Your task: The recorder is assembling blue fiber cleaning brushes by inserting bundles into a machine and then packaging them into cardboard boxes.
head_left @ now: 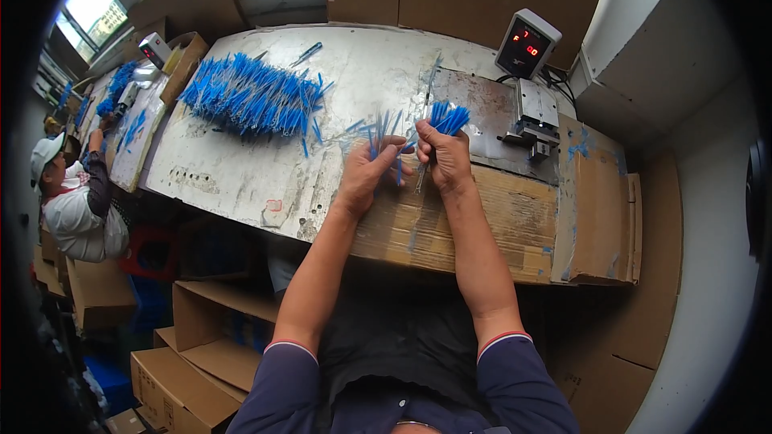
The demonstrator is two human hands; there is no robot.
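Observation:
My right hand is closed round an upright bundle of thin blue sticks, their blue ends fanning out above the thumb. Pale, thin ends hang below that fist. Just beside it, my left hand has a few more loose blue sticks among its fingers, some pointing up and some down; motion blurs them. Both hands are over the front part of the worktable, almost touching each other. A big heap of the same blue sticks with pale ends lies to the left on the white tabletop.
A small metal machine stands at right on a steel plate, below a box with a red lit display. Flattened cardboard covers the table's front. A screwdriver-like tool lies behind the heap. Another person works at far left.

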